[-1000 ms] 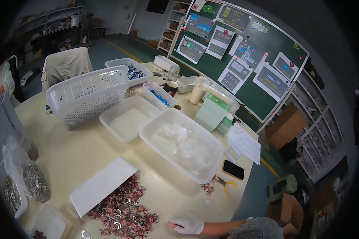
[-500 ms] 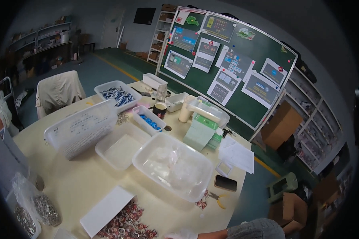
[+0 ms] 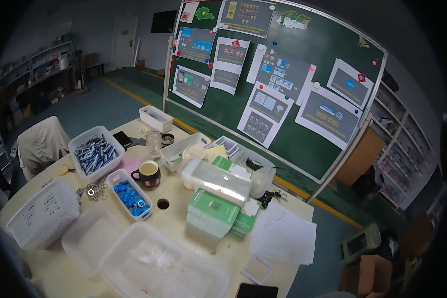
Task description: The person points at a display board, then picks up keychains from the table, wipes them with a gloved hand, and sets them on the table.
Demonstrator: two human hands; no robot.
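Note:
Neither of my hands shows; a sliver of grey sleeve point(image 3: 336, 294) may be at the bottom edge. Closest to the lower edge is a large translucent tub point(image 3: 203, 268) with crumpled clear plastic bags point(image 3: 154, 256) in it. A second shallow translucent tub point(image 3: 87, 243) stands to its left, beside a white perforated basket point(image 3: 44, 213). Behind them a small white bin point(image 3: 115, 175) holds blue round items point(image 3: 131, 197). Farther back, a white tub point(image 3: 79, 139) is full of blue-and-white slim pieces point(image 3: 97, 155). A phone point(image 3: 257, 291) lies at the bottom edge.
Green-and-white boxes point(image 3: 211, 208) are stacked mid-table under a clear plastic-wrapped roll point(image 3: 216, 181). A dark mug point(image 3: 149, 175) with drink stands near a cable hole point(image 3: 163, 203). Papers point(image 3: 285, 233) lie at the right edge. A green board point(image 3: 228, 107) rises behind the table.
The view has swung up and to the right. My right forearm and gloved hand, the red-and-silver pieces, white card and pliers have left the picture.

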